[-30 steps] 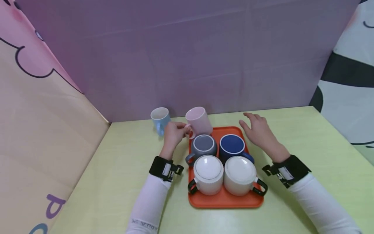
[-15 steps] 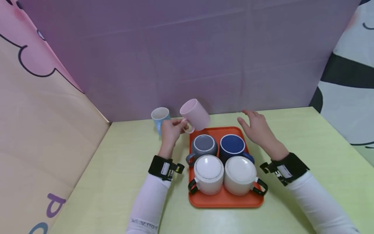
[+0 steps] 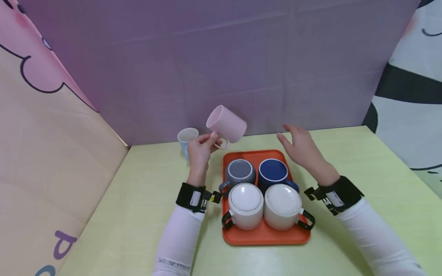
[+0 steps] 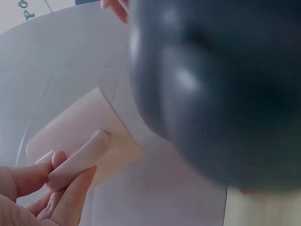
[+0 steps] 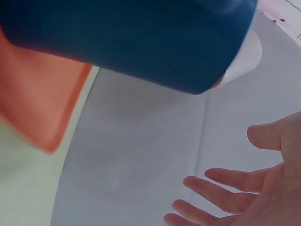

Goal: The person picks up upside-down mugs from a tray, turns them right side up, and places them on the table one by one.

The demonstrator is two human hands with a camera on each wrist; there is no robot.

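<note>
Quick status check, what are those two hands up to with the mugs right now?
Left hand grips pink mug by its handle, tilted, in the air behind the orange tray. Right hand open, holding nothing. Four mugs on tray; light blue mug behind left hand.

Yellow-green table with orange tray, light-blue mug.

You're at a staged recording booth, not a home: a pale green tabletop is boxed in by a plain purple backdrop sheet and cartoon-printed side panels.
</note>
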